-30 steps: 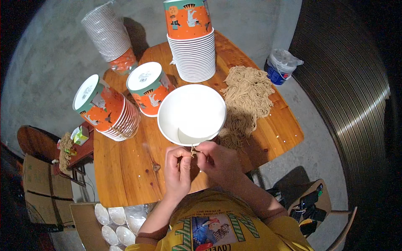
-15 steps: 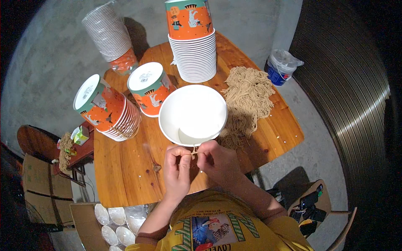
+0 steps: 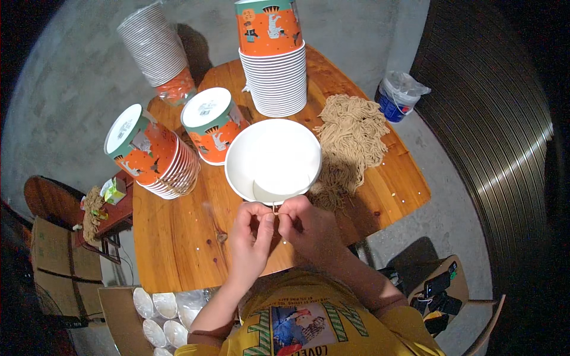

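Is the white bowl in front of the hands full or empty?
Empty: the white bowl shows only its bare white inside; the noodles lie beside it on the table.

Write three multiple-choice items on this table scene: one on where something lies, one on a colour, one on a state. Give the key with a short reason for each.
1. Where does the heap of noodles lie relative to the open white bowl?
A. On the person's left of it
B. On the person's right of it
C. Inside it

2. What colour is the wooden table?
A. Orange-brown
B. Blue
C. White

3. How are the left hand and right hand placed?
A. Far apart at the table's corners
B. Flat on the noodles
C. Close together, fingers pinching something small just below the bowl's near rim

Key: 1 B, the heap sits to the right, beside the bowl. 2 A, the bare wood shows orange-brown. 3 C, both hands meet at the bowl's near edge.
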Available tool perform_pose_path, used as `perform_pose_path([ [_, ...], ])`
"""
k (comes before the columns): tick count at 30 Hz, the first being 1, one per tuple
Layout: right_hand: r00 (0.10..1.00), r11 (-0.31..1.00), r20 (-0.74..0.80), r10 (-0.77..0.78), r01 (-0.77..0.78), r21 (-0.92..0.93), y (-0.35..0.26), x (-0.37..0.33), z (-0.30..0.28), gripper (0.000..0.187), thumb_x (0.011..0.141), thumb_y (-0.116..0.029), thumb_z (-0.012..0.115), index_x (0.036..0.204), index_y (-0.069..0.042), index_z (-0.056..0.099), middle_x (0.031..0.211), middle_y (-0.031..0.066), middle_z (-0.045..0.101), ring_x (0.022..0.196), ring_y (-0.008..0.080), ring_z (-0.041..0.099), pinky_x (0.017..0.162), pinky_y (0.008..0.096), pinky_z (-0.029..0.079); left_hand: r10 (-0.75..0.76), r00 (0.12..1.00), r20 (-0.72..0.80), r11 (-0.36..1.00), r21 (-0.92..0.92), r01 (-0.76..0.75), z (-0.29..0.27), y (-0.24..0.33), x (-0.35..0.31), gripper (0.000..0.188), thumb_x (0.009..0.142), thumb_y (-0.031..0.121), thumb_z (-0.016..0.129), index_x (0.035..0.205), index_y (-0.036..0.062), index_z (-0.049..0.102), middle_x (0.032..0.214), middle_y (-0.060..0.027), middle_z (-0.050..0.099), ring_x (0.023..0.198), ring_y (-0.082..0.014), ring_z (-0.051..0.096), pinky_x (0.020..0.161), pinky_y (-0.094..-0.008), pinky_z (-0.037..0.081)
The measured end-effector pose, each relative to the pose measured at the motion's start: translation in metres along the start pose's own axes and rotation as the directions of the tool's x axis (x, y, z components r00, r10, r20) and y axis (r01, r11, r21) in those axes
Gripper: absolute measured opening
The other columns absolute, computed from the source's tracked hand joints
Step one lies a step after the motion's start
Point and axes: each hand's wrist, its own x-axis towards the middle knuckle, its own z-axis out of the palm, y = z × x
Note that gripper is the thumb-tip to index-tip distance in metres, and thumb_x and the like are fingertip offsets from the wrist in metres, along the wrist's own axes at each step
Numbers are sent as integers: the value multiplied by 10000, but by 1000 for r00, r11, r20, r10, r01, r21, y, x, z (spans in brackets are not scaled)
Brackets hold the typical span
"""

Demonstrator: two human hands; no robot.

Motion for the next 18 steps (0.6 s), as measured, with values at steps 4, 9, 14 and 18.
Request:
perform_pose_path([
  [4,1000,998,0,-30,30,46,-3,3,-2,230,795,-35,652,953,-76,490,663,78,578,540,215,607,503,329,493,-358,922,145,869,-309,386,-6,10,3,80,944,111,525,978,41,504,778,18,520,668,-45,478,584,-183,390],
  [9,1000,999,-17,-26,26,37,-5,5,-2,227,806,-23,641,971,-74,494,663,72,587,545,179,612,496,305,492,-373,908,191,838,-351,418,-9,14,6,91,954,116,509,1001,38,498,796,14,526,672,-28,467,568,-175,382],
  [14,997,997,-40,-68,70,44,-3,7,-1,224,819,-38,641,997,-75,510,673,69,603,556,150,614,506,292,496,-233,966,109,944,-213,252,-6,15,4,92,955,109,506,992,25,514,816,2,540,710,-43,489,627,-189,416],
  [18,996,996,-44,-76,78,45,-4,9,-1,213,817,-44,648,984,-77,521,676,71,606,553,153,611,512,291,496,-140,987,76,986,-77,146,-5,17,4,107,951,105,515,988,6,533,851,-18,563,775,-72,526,705,-217,445],
])
